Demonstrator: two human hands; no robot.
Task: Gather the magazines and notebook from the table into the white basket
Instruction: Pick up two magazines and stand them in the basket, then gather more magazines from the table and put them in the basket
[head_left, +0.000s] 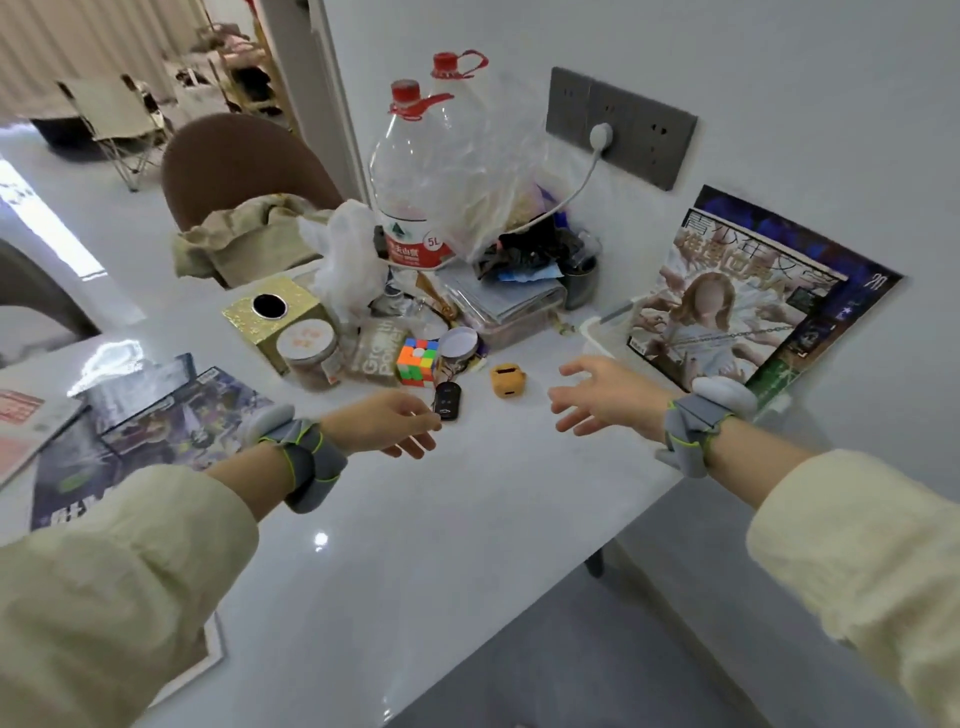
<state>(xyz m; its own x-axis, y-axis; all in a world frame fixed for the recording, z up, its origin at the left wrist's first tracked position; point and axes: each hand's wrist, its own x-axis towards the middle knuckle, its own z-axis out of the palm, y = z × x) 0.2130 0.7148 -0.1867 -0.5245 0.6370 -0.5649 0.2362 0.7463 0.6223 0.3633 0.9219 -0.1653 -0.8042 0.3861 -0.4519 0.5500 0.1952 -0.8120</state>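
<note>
Head view shows both the left hand (387, 423) and right hand (605, 397) open and empty over the table (467, 519), two magazines (748, 306) standing in the white basket (597, 332), so the next move is probably a reach left to the remaining magazines (156, 421).

bare table (415, 519) near, clutter (415, 291) behind
</note>
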